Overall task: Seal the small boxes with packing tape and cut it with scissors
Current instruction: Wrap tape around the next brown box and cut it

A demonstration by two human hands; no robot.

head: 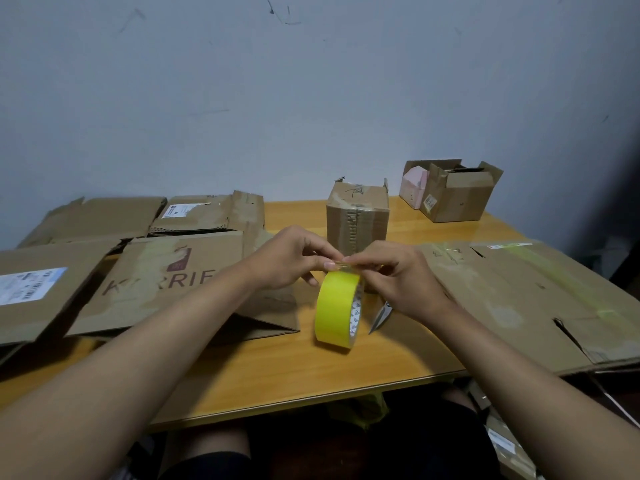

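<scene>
A yellow roll of packing tape (335,308) stands on edge on the wooden table (277,368). My left hand (289,258) and my right hand (403,280) both pinch the top of the roll, fingertips meeting at the tape's loose end. A small brown box (358,216) stands upright just behind my hands, its top flaps partly raised. The scissors (380,317) lie on the table under my right wrist, only the blades showing.
Flattened cardboard sheets (166,282) cover the table's left side, and another large flattened one (519,299) lies at the right. Two small open boxes (453,195) stand at the back right by the wall. My knees show beneath the front edge.
</scene>
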